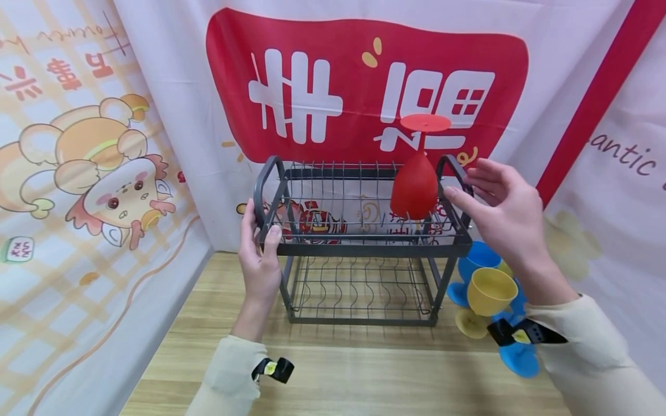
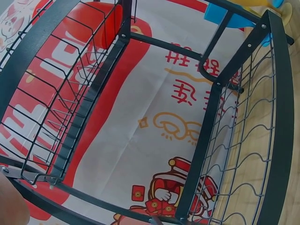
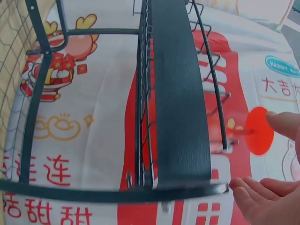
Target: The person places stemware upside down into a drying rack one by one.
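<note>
A dark two-tier dish rack (image 1: 364,250) stands on the table. My left hand (image 1: 260,263) grips its upper left corner, thumb over the frame and fingers outside the side handle. A red plastic goblet (image 1: 414,185) sits upside down in the right part of the upper tier, its round base uppermost. My right hand (image 1: 507,214) is beside the rack's right handle, fingers extended and loosely bent, holding nothing. In the right wrist view its fingertips (image 3: 239,185) are close to the frame's end; whether they touch I cannot tell.
Blue and yellow goblets stand and lie right of the rack under my right forearm, among them a yellow goblet (image 1: 491,290) and a blue goblet (image 1: 478,260). The wooden table (image 1: 354,375) extends in front. Printed cloth (image 1: 171,69) hangs behind and at both sides.
</note>
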The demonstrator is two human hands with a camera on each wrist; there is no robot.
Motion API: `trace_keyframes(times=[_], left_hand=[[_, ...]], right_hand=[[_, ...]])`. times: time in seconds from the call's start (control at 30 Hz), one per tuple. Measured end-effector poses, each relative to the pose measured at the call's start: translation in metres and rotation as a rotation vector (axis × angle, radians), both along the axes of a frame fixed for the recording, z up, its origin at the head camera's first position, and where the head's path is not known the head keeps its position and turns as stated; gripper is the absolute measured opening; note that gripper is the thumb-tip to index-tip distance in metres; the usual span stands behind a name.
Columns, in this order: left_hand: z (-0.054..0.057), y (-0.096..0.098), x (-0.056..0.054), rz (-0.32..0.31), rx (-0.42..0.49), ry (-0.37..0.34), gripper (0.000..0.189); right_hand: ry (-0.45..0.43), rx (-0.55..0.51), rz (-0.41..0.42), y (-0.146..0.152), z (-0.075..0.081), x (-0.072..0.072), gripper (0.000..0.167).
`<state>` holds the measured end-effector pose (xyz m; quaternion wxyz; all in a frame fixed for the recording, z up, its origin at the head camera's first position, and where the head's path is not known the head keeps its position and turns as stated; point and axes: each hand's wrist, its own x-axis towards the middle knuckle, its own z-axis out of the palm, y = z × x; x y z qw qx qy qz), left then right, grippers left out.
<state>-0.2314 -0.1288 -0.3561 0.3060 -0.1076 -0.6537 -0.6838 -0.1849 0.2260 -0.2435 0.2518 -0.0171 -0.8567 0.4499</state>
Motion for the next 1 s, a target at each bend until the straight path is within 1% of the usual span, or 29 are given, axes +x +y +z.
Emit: trace_keyframes(times=[0.1,0.27,0.53,0.8,1.0], left_hand=[[0.0,0.0,0.001,0.002,0.002,-0.007,0.064],[0.0,-0.001,0.001,-0.003,0.007,-0.011,0.064],[0.0,-0.001,0.0,-0.01,0.0,-0.002,0.064],[-0.001,-0.001,0.0,-0.011,0.0,0.009,0.065],[-0.001,-0.001,0.0,-0.014,0.0,0.025,0.065]], right_hand=[[0.007,-0.001,-0.027,0.011,-0.007,0.006,0.079],[0.009,0.002,-0.064,0.033,-0.024,0.016,0.075],[-0.096,0.028,-0.116,0.075,-0.062,0.033,0.078],[-0.135,0.039,-0.137,0.113,-0.106,0.04,0.076],[-0.236,0.038,-0.174,0.136,-0.135,0.045,0.079]])
